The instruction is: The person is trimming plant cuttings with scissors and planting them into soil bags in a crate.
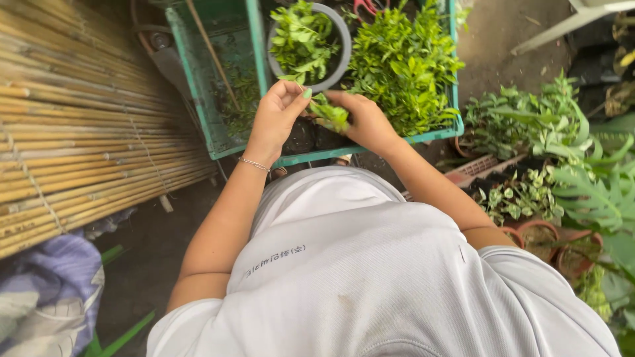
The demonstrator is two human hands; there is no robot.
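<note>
Hands pinching leafy sprig, green cart

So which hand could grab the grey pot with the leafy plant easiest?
Probably the left hand. Its fingertips sit just under the rim of the grey pot, while the right hand is lower, to the side, and its fingers are wrapped around a leafy sprig that both hands seem to pinch.

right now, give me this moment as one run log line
left hand: pinching leafy sprig | right hand: holding same sprig | below: green cart of seedlings | near: grey pot
</note>
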